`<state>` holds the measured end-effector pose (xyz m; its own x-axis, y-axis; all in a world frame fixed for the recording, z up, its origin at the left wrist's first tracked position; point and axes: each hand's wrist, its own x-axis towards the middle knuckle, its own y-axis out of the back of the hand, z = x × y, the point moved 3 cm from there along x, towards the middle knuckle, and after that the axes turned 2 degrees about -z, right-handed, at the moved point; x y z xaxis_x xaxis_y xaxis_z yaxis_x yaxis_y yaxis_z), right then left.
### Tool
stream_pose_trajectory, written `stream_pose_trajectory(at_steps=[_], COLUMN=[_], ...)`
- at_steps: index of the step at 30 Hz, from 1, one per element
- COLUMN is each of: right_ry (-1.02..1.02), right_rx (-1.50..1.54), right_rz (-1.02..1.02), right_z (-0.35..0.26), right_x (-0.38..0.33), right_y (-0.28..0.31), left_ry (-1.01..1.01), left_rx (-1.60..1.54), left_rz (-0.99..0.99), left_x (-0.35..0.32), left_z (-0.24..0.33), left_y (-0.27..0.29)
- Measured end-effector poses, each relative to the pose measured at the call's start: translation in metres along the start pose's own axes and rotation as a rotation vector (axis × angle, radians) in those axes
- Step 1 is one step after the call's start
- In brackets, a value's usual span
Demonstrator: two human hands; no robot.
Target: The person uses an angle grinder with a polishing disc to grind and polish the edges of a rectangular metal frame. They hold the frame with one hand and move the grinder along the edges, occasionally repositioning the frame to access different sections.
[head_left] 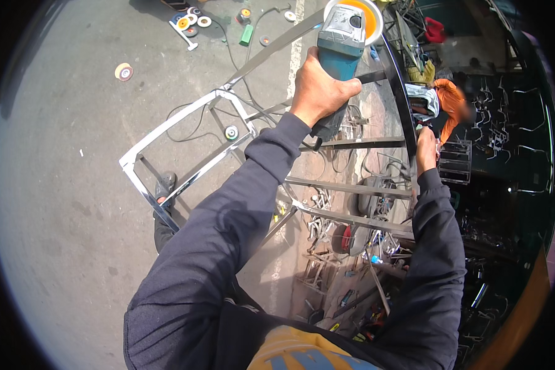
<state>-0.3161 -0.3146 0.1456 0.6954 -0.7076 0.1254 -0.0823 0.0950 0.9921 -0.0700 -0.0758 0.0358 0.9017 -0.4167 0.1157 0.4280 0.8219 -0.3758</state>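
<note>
One teal-and-grey angle grinder with an orange disc (342, 34) is raised at top centre, left hand (319, 92) wrapped tight around its body. Right hand (425, 150) clasps the dark curved bar of the polished steel chair frame (403, 92) just beside it.

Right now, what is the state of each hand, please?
Left hand: closed around the body of the teal angle grinder.
Right hand: closed on the dark curved bar of the metal frame.
</note>
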Motion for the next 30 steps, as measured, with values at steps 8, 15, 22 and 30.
stream_pose_trajectory(at_steps=[8,15,22,30], right_ry=[-0.371,-0.708,-0.618,-0.418], right_rx=[0.340,0.765,0.724,0.403], right_rz=[0.018,0.116,0.093,0.032], right_z=[-0.009,-0.021,-0.016,-0.003], right_x=[-0.003,-0.015,-0.011,-0.006], right_y=[0.003,0.001,-0.006,-0.005], left_ry=[-0.113,-0.241,-0.283,-0.270], left_rx=[0.131,0.081,0.178,0.154], left_rz=[-0.199,-0.166,-0.205,-0.015], left_x=[-0.031,-0.083,-0.078,-0.015], left_z=[0.021,0.015,-0.014,-0.027], left_y=[-0.031,-0.040,-0.025,0.006])
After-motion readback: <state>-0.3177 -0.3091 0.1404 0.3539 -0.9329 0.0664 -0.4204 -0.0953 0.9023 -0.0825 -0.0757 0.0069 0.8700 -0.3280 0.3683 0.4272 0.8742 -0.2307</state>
